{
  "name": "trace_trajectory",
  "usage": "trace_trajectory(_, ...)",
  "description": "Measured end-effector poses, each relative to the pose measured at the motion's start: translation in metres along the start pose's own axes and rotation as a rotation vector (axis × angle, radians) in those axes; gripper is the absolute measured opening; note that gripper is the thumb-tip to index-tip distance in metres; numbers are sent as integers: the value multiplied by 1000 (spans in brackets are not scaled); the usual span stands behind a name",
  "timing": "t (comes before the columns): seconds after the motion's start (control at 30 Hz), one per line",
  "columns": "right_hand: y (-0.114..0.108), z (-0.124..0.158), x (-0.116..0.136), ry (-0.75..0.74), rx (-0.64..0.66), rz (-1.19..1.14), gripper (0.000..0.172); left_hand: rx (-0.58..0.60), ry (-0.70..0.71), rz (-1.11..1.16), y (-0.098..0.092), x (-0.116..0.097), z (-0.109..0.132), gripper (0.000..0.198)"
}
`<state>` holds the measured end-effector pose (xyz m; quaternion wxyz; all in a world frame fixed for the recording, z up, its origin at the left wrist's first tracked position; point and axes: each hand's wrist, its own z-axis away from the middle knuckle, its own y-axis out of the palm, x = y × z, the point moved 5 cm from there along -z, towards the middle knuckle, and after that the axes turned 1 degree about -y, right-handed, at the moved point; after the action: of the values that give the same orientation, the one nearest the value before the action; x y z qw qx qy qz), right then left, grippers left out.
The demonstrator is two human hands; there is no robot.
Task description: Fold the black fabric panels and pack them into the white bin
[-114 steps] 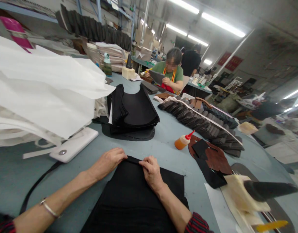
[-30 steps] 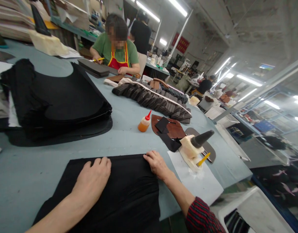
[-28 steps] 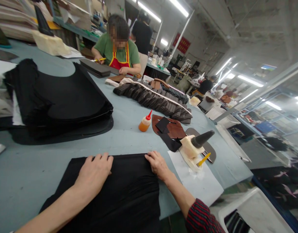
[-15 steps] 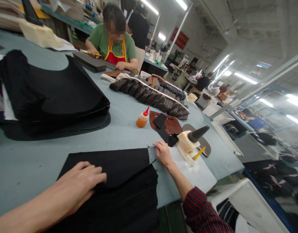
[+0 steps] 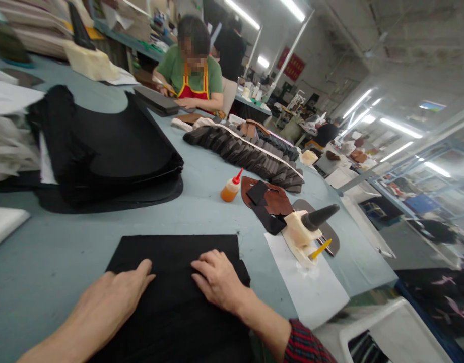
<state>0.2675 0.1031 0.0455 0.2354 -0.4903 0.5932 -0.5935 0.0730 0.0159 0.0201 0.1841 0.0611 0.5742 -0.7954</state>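
The black cloth [image 5: 171,307] lies at the near middle of the table [image 5: 209,217], whose top is smooth and blue-grey. It is thin, matt woven material, nearly flat, with soft folds at its near part and small loose threads by its far right corner. Its far edge is straight and goes from left to right; the long axis seems to run from near to far, but the near end is outside the view. The left hand [image 5: 118,295] is over its left side, and the right hand [image 5: 218,280] touches it right of the middle, fingers bent. I cannot tell if either hand pinches the cloth. Farther left is a thick pile of black pieces [image 5: 118,151] with a curved cut-out; farther right stands a translucent bottle [image 5: 230,190] with a pointed red cap, beside brown leather [image 5: 279,200].
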Motion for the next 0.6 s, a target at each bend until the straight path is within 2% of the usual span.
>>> trace_trajectory(0.07, -1, 24, -8, 105, -111, -44, 21, -4, -104, -36, -4, 8, -1, 41)
trace_trajectory(0.13, -6, 42, -28, 177, -170, -142, 20, -107, -140, -63, -13, 19, -1, 39)
trace_trajectory(0.2, -13, 45, -46, 193, -134, -225, 17, -230, -150, -116, -23, 31, -2, 33)
trace_trajectory(0.23, -16, 42, -52, 187, -86, -250, 13, -257, -149, -135, -28, 37, -3, 31)
trace_trajectory(0.33, -25, 14, -53, 143, 115, -246, 13, -204, -142, -114, -36, 46, -6, 26)
trace_trajectory(0.43, -26, -28, -33, 31, 290, -222, 16, -197, -139, -91, -44, 43, -7, 26)
trace_trajectory(0.53, -14, -72, -3, -139, 368, -235, 4, -191, -137, -107, -46, 37, -7, 27)
trace_trajectory(0.6, 2, -95, 11, -196, 340, -225, 15, -209, -130, -148, -44, 35, -7, 29)
